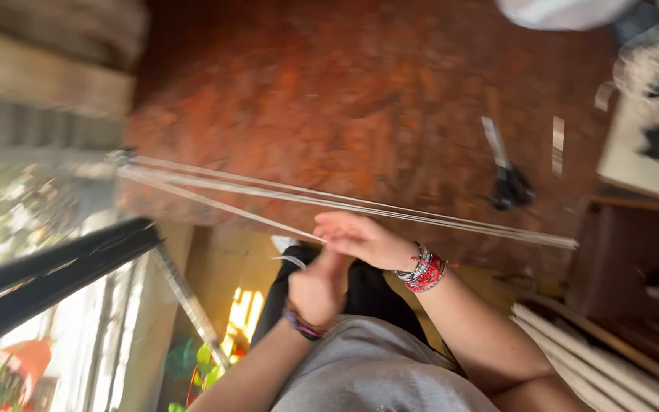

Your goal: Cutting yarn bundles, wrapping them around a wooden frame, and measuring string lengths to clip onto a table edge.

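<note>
Both hands, left (316, 288) and right (360, 238), pinched taut white strings (360, 206) above a red floor (345, 99); scissors (509, 179) lay nearby.

Light source: daylight floods in well to the left of the left hand (316, 288), washing the window (78, 336) out to white glare
Brightness: warm and moderate above the hands, dim at the far right
Blur: motion smear throughout, heaviest left of the hands
Focus: right hand (360, 238) soft, scissors (506, 177) beyond it smeared
Shadows: faint, soft-edged
</note>
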